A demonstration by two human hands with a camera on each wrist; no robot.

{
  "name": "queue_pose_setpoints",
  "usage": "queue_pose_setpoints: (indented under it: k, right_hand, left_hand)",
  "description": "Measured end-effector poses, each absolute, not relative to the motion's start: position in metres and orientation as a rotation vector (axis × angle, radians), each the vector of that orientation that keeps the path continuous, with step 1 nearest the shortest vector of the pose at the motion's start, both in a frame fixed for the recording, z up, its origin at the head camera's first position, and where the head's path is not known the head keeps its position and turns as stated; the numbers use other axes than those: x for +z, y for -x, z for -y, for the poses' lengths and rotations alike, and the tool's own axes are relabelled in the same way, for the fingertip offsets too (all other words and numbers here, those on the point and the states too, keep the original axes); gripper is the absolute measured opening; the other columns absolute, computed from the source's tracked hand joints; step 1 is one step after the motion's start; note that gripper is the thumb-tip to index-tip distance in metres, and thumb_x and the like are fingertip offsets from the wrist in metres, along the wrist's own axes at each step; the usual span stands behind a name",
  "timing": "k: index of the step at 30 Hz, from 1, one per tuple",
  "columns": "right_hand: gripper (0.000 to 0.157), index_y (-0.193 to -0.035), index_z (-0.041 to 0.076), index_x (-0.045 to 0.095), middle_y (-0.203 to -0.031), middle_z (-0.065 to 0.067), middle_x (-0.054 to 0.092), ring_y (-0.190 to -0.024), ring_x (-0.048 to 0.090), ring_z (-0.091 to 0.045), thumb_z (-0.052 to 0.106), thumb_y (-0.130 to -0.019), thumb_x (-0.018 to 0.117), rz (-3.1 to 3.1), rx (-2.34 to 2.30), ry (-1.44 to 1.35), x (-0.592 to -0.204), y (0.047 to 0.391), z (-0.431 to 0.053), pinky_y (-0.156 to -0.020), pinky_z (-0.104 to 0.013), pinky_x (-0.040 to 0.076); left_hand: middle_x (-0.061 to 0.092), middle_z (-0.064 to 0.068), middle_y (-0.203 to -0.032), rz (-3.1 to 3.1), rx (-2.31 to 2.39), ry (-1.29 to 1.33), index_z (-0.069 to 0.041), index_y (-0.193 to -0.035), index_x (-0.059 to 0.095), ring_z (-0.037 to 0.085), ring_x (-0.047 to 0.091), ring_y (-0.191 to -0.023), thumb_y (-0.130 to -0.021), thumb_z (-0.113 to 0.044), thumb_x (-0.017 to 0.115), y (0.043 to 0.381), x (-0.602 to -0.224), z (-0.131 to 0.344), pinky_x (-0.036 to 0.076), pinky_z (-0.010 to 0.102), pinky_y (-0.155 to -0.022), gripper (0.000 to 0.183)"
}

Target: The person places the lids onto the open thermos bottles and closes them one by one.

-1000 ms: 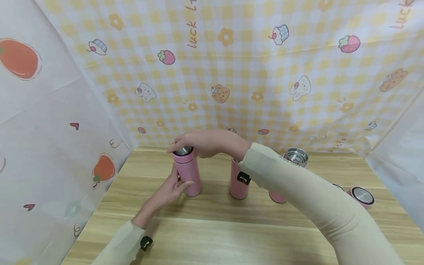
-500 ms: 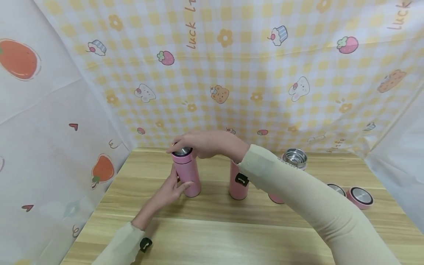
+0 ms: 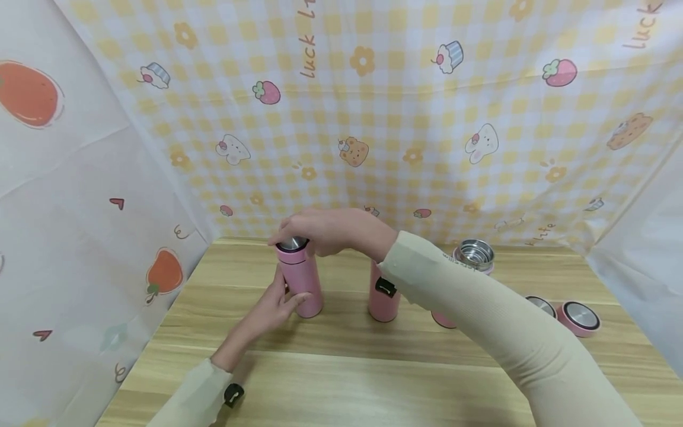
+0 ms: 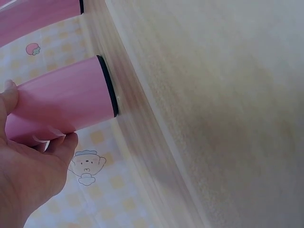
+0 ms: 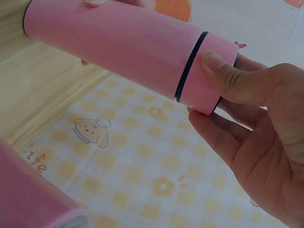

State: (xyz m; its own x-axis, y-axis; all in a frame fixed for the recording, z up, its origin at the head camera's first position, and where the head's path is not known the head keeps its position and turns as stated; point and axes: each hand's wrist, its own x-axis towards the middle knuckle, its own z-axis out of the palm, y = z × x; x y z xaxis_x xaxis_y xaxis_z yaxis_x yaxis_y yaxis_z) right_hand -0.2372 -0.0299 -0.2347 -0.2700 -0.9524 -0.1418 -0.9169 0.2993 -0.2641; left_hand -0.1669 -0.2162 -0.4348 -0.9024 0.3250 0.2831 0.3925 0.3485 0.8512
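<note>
Gripping a pink bottle (image 4: 66, 97) in the left hand (image 4: 33, 175), with thumb (image 4: 9, 97) and fingers (image 4: 68, 145) on opposite sides and a black base ring (image 4: 108, 85) against the wooden tabletop (image 4: 228, 118). Showing a second pink bottle (image 4: 35, 20) (only partly, at upper left) and yellow-checked cloth (image 4: 99, 204) printed with a cartoon face (image 4: 88, 163).

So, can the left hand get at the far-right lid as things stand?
Probably not: the left hand is gripping the leftmost pink bottle, and in the head view the right sleeve crosses between it and the far-right lid.
</note>
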Motion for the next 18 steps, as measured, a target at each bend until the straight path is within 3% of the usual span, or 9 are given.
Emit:
queue_pose_setpoints:
  k: [10,18]
  right_hand:
    - [0.069,-0.149,0.014,0.053,-0.142,-0.002,0.057,-0.123,0.054,-0.011,-0.016,-0.088,0.065,-2.352,-0.112,1.711,-0.2331,0.2351,0.0356,-0.086,-0.021,0.047]
    - [0.060,-0.148,0.010,0.054,-0.137,-0.006,0.060,-0.115,0.057,-0.013,-0.002,-0.091,0.071,-2.387,-0.080,1.722,-0.2349,0.2347,0.0371,-0.087,-0.024,0.049]
  left_hand:
    - [0.027,0.012,-0.158,2.510,-1.654,0.698,-0.014,-0.157,0.007,0.030,0.031,-0.144,-0.101,-0.010,0.065,0.1674,-0.4337,0.2168,0.035,0.053,-0.111,0.081]
    - [0.026,0.013,-0.158,2.497,-1.660,0.723,-0.014,-0.158,0.005,0.031,0.030,-0.144,-0.100,-0.005,0.064,0.1668,-0.4340,0.2166,0.034,0.055,-0.111,0.083]
